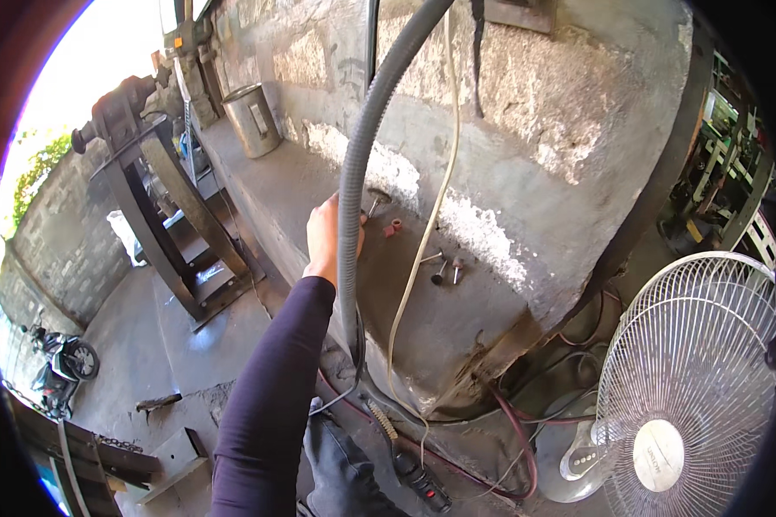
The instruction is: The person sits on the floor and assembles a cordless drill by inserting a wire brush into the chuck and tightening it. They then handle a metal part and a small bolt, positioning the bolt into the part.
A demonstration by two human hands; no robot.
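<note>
Grey hose [358, 146] strung down frame centre; left hand [322, 241] half hidden behind, grip cannot be told; mushroom-headed part [378, 196] near; ledge [448, 327] bounded by wall [509, 121] upper right, dropping off lower left.

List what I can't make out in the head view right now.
Left hand: fingertips and any grip hidden behind the grey corrugated hose, head view.
Right hand: not in the head view.
Fan: bottom cut off by the head view's lower edge.
Motorbike: too small for detail, head view.
</note>
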